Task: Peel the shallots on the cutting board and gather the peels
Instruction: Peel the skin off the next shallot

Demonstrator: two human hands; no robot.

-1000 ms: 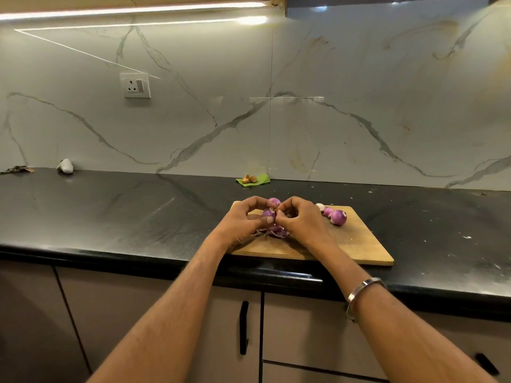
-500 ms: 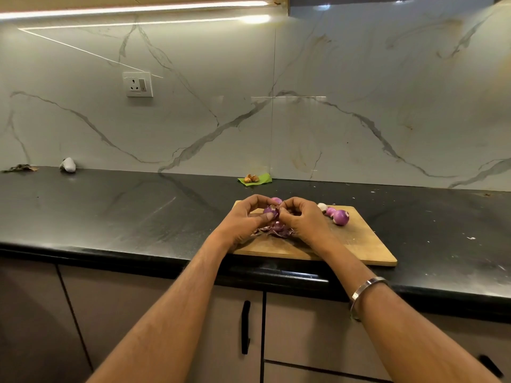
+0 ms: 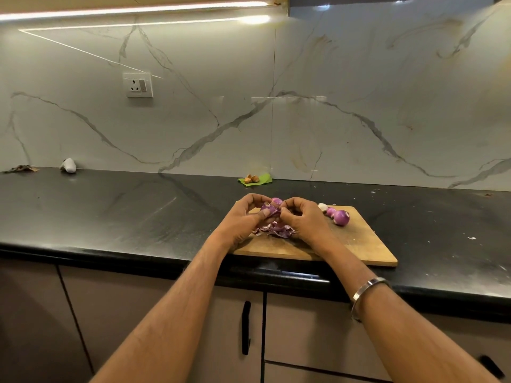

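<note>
A wooden cutting board (image 3: 356, 244) lies on the black counter near its front edge. Above its left part my left hand (image 3: 240, 219) grips a purple shallot (image 3: 268, 208) between thumb and curled fingers. My right hand (image 3: 302, 221) pinches a strip of its skin (image 3: 277, 214) at the shallot's right side. Another shallot (image 3: 276, 201) shows just behind the held one. A heap of purple peels (image 3: 273, 230) lies on the board under my hands. Peeled shallots (image 3: 341, 217) sit at the board's back edge to the right.
The black counter (image 3: 110, 211) runs along a marble wall. A green leaf with small brown pieces (image 3: 255, 179) lies behind the board. A white object (image 3: 68, 165) and dry scraps (image 3: 20, 169) sit at the far left. Cabinet doors with black handles (image 3: 245, 327) are below.
Both hands have stayed over the board's left part with the shallot; the fingers have shifted slightly and the shallot's top shows more between them.
</note>
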